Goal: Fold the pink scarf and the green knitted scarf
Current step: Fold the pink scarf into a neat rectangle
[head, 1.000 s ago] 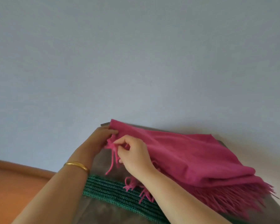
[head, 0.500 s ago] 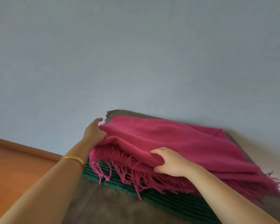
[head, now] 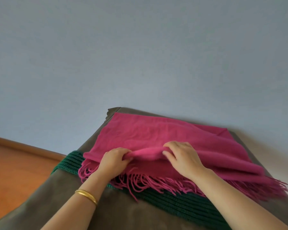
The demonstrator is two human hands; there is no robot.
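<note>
The pink scarf (head: 156, 133) lies folded in layers on the table, its fringe hanging toward me. My left hand (head: 114, 161) grips a raised fold of the pink cloth at its near edge. My right hand (head: 183, 156) pinches the same raised fold a little to the right, fingers curled into the fabric. Under the pink scarf lies the green knitted scarf (head: 181, 205), stretched across the table; only its near strip and left end show.
The table (head: 123, 218) is covered in brown-grey cloth and stands against a pale blue wall (head: 140, 55). Orange wooden floor (head: 15, 171) shows at the left, below the table's left edge. A gold bangle (head: 86, 195) sits on my left wrist.
My left hand came from the scarf's far left corner to its near edge. My right hand shifted slightly. Both now bunch a fold at the middle. The view tilted down.
</note>
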